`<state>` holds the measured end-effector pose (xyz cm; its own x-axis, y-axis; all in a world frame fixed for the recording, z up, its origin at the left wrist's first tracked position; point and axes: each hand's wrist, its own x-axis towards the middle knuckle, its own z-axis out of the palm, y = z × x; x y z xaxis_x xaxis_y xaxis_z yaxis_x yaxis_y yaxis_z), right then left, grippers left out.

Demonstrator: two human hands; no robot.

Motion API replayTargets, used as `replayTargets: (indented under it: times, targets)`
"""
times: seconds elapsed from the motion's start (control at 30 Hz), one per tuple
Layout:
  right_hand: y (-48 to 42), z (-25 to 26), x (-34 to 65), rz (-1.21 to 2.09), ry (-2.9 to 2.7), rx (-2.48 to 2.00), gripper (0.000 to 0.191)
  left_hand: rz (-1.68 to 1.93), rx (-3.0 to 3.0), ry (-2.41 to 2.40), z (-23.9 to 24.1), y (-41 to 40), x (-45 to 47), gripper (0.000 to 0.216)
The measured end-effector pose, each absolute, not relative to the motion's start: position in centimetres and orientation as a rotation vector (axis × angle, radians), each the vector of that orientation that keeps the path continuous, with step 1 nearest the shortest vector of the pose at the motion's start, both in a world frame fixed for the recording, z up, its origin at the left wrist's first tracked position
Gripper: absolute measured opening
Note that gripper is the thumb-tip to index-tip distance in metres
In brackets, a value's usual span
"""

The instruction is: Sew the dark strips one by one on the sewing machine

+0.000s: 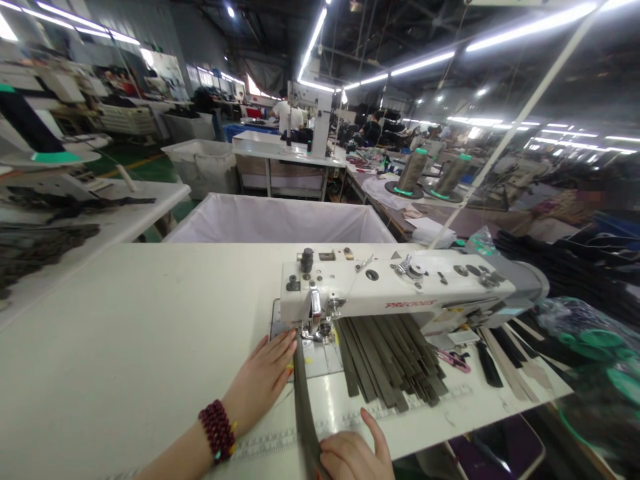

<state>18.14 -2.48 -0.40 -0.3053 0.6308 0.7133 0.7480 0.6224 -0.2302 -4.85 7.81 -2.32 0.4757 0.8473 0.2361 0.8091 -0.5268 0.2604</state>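
Note:
A white sewing machine [370, 283] stands on the table. An olive-grey fabric strip [303, 393] runs from under its presser foot down toward the near edge. My left hand [265, 377], with a dark red bead bracelet on the wrist, lies with fingers stretched out beside the needle area, fingertips at the strip's left edge. Lower down, my right hand [355, 453] has its fingers curled on the strip's near end, thumb raised. Beneath the machine arm lies a fanned pile of similar strips [390, 363], to the right of the strip being fed.
Pink-handled scissors [454, 360] lie right of the pile, near black and beige strips [510, 363]. Behind the table is a large bin with a white lining [280, 217]. Thread cones [413, 172] stand at back right. A measuring tape [265, 447] runs along the near edge.

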Motion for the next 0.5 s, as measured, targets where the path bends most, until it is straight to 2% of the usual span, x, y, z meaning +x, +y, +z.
replayTargets:
  times: [0.2,0.5]
  targets:
    - [-0.1,0.5,17.2,-0.144,-1.896,-0.996,0.017,0.566,2.59,1.469,-2.8,8.2,-5.0,0.046]
    - [2.1,2.7,17.3,-0.048,-2.05,-1.018,0.014,0.529,2.683,1.471,-2.9,8.6,-5.1,0.048]
